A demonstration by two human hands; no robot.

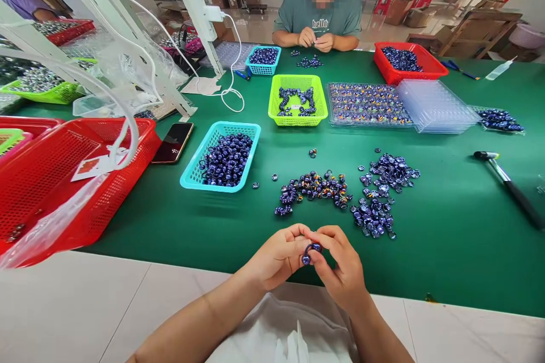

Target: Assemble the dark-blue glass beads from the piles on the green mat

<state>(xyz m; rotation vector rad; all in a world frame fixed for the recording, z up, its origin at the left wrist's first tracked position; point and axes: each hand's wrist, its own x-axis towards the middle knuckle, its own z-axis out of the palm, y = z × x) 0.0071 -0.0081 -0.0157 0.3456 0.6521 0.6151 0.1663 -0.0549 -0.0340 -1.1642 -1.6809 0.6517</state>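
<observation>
My left hand (279, 255) and my right hand (343, 269) meet at the near edge of the green table (447, 227). Both pinch one small dark blue ring-shaped piece (310, 250) between their fingertips. Just beyond them lie two loose heaps of the same shiny blue pieces, one in the middle (313, 187) and one to the right (381, 193). A teal basket (221, 156) full of blue pieces stands to the left of the heaps.
A green basket (298, 100), clear blister trays (368, 103) and a stack of empty trays (436, 105) sit mid-table. A red basket (63, 176), a phone (174, 142), a hammer (508, 187) and a person opposite (317, 17) handling small pieces are also here.
</observation>
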